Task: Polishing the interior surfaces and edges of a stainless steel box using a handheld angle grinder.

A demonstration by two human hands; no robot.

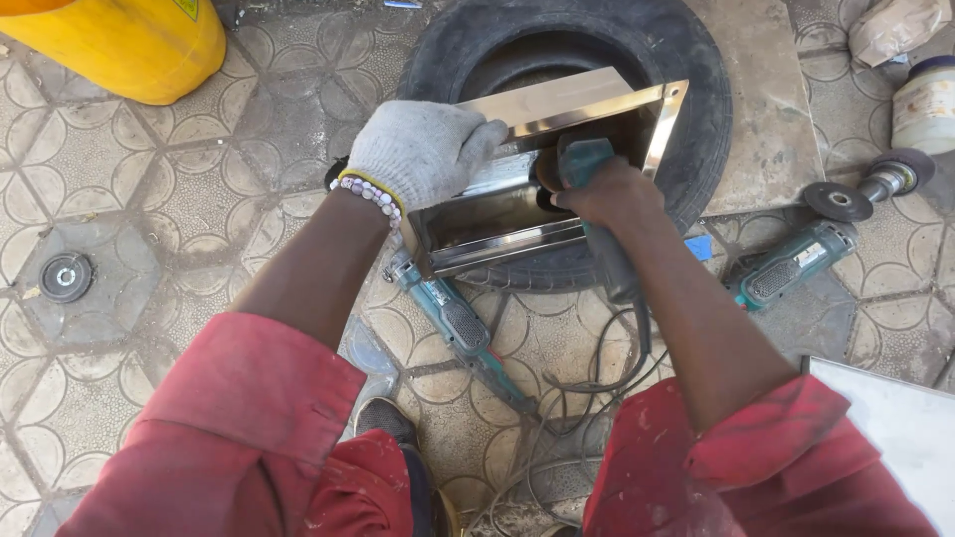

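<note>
A shiny stainless-steel box [497, 214] with a flanged rim lies tilted on a black tyre [696, 119]. My left hand [423, 149], in a grey knit glove with a bead bracelet at the wrist, grips the box's upper left edge. My bare right hand [607, 194] holds a teal angle grinder [587, 164] whose head reaches inside the box. The grinder's disc is mostly hidden by the box wall and my hand.
Two more teal grinders lie on the patterned paving: one [463, 328] under the box, one [796, 264] right of the tyre. A yellow container [129, 45] stands at the top left, a loose disc [65, 276] at left, a white sheet [900, 428] at lower right, cables [557, 438] between my knees.
</note>
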